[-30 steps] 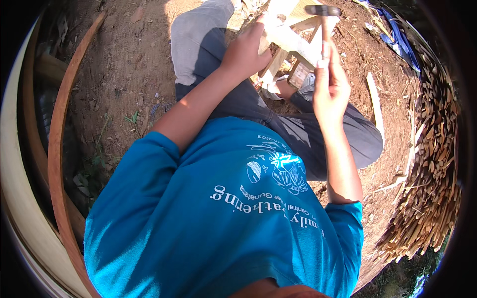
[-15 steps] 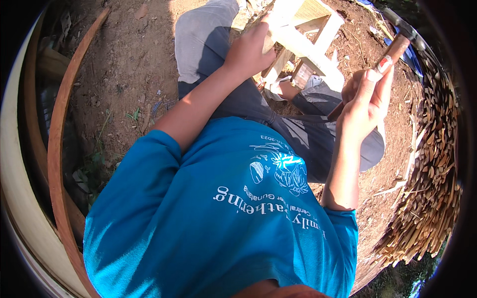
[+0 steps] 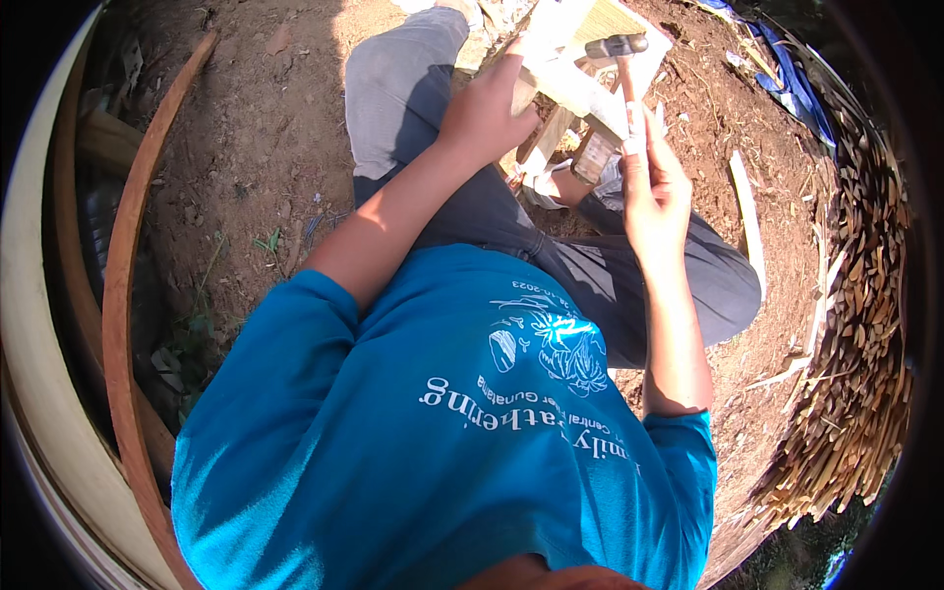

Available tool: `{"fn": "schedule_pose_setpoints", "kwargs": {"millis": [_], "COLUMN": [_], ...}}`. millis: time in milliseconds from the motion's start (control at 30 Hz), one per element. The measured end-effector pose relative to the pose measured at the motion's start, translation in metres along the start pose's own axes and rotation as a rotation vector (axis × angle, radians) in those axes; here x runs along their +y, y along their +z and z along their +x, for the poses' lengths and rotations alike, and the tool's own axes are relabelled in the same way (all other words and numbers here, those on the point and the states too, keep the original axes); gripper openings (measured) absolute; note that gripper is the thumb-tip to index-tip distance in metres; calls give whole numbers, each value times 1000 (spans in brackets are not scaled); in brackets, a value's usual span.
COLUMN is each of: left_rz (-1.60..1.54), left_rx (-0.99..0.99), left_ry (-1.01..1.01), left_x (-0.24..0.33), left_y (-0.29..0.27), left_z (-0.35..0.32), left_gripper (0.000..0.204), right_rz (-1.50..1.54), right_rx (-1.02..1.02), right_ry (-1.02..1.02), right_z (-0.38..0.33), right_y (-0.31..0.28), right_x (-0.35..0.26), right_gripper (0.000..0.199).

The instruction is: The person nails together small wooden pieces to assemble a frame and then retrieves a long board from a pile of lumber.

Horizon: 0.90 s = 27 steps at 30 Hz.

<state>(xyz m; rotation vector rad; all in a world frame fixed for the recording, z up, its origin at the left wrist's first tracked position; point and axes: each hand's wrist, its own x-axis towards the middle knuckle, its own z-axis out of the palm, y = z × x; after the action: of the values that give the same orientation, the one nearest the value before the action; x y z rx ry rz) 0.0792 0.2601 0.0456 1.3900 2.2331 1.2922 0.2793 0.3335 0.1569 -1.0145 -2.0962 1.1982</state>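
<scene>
Overhead, right hand (image 3: 654, 187) grips steel-headed hammer (image 3: 617, 46)

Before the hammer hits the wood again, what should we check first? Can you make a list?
1. Right hand gripping the wooden-handled hammer with the dark metal head: ok, fingers wrap the handle.
2. Left hand steadying the pale wooden frame of flat slats: ok, it rests on the frame's near edge.
3. Left fingers away from the hammer head: ok, the head sits toward the frame's far side, apart from them.
4. Nail in place under the head: cannot tell, too small to see.
5. Frame sitting firmly: cannot tell, its underside is hidden behind the grey-trousered legs.
6. Bare dirt ground around the legs: ok, only loose wood strips to the right.
</scene>
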Motion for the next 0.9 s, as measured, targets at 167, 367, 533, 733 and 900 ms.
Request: {"fn": "schedule_pose_setpoints", "kwargs": {"millis": [167,367,533,733,900], "left_rz": [-26,16,-36,14,0], "left_rx": [-13,-1,5,-19,7], "left_ry": [6,-8,34,1,13], "left_x": [4,-1,4,2,0], "left_y": [1,1,3,-2,-3], "left_z": [-5,-5,-4,-8,4], "left_gripper": [62,57,57,55,55], "right_rz": [85,94,-182,257,-37], "right_rx": [257,130,73,298,37], "right_ry": [-214,-109,-233,-140,-95], "right_z": [-5,0,-5,-7,-3], "right_y": [3,4,11,3,2], "right_x": [-19,-17,23,-33,-13], "right_gripper": [42,48,42,48,43]}}
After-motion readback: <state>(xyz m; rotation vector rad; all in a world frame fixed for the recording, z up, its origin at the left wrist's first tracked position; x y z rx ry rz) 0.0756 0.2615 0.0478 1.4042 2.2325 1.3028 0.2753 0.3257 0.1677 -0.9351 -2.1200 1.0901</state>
